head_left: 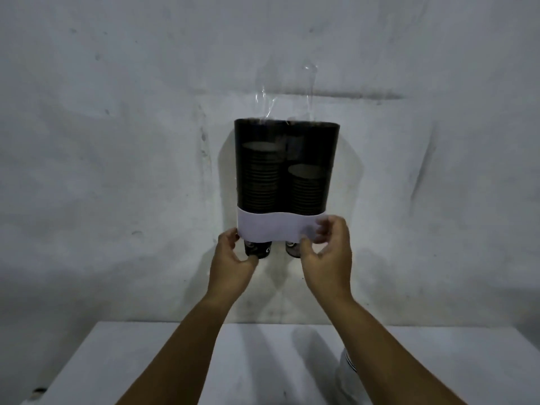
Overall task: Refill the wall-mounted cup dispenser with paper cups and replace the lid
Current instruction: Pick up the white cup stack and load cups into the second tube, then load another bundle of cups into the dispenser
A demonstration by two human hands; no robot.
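Fingertips first: my right hand is loosely spread at the right end of the dispenser's white band, thumb under its lower edge and fingers curved toward its front. They are blurred, so I cannot tell whether they pinch the band or only hover beside it. My left hand sits at the band's left corner, fingers curled toward the edge and thumb touching the dark cup that pokes out below; whether that counts as a grip I cannot tell either.

Above my hands the cup dispenser hangs on the wall, its smoky double tube showing two stacks of paper cups, the left one standing higher than the right. Both stop short of the open top, and no lid is on it. Something clear and glinting rises from the top rim, perhaps plastic wrap. A second cup bottom shows under the right tube. Below is a white table.

I judge the filling is partly done, and I am steadying or checking the base. Next I need more cups dropped in from above, then the lid, which I cannot see here.
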